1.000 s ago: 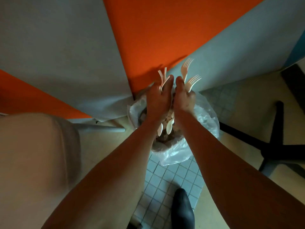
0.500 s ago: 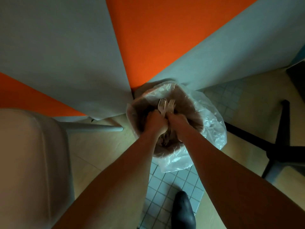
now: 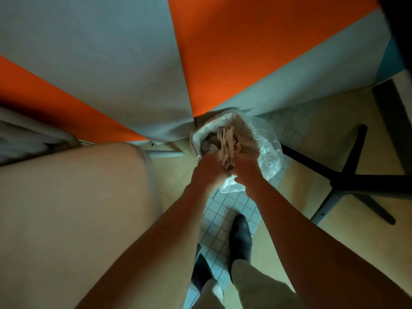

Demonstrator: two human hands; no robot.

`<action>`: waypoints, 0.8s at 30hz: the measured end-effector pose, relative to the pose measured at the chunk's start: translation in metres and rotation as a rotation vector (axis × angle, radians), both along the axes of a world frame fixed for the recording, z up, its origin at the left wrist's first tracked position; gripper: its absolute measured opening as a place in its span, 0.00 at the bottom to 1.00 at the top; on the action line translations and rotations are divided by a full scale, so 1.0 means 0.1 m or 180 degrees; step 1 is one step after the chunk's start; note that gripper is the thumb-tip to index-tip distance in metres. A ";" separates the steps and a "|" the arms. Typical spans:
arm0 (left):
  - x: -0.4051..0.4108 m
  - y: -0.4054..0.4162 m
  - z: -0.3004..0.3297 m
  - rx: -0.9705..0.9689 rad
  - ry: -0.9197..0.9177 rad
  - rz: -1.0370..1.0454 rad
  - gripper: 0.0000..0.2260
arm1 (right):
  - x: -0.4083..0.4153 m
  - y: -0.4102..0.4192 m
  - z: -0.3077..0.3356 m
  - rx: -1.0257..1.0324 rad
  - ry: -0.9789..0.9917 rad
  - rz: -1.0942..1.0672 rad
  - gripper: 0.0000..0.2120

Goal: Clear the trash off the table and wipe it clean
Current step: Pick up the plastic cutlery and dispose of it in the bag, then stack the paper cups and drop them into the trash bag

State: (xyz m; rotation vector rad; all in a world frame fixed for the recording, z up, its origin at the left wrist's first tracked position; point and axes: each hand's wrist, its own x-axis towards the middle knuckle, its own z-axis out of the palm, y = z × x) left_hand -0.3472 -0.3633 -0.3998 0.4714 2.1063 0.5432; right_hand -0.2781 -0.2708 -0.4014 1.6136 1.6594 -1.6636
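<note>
Holding forks [image 3: 227, 141], two hands, one bin [image 3: 265, 150]

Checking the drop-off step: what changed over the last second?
The plastic cutlery, held raised above the trash bin a second ago, now lies inside its bag. Both hands came down with it: left hand and right hand sit at the bin's near rim; whether they have let go is unclear. The bin stays in its corner.

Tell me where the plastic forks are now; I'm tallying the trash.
In the head view they lie inside the bag-lined bin in the wall corner: forks just beyond the left hand and right hand.
</note>
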 end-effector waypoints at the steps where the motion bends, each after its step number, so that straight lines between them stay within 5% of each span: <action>1: 0.05 -0.08 0.12 -0.0063 0.0034 0.0008 0.17 | 0.09 -0.06 0.17 0.0048 -0.0045 0.0132 0.17; 5: 0.25 -0.42 0.88 -0.0360 -0.0046 -0.0101 0.27 | 0.37 -0.29 1.03 0.0190 -0.0085 0.0411 0.16; 15: 0.59 -0.77 2.94 -0.0165 0.0416 0.0119 0.25 | 0.82 -0.32 3.29 0.0741 0.0743 0.1161 0.14; 24: 1.01 -0.78 4.04 0.0079 0.0755 -0.0027 0.25 | 1.34 -0.18 4.39 0.1347 0.1078 0.1340 0.14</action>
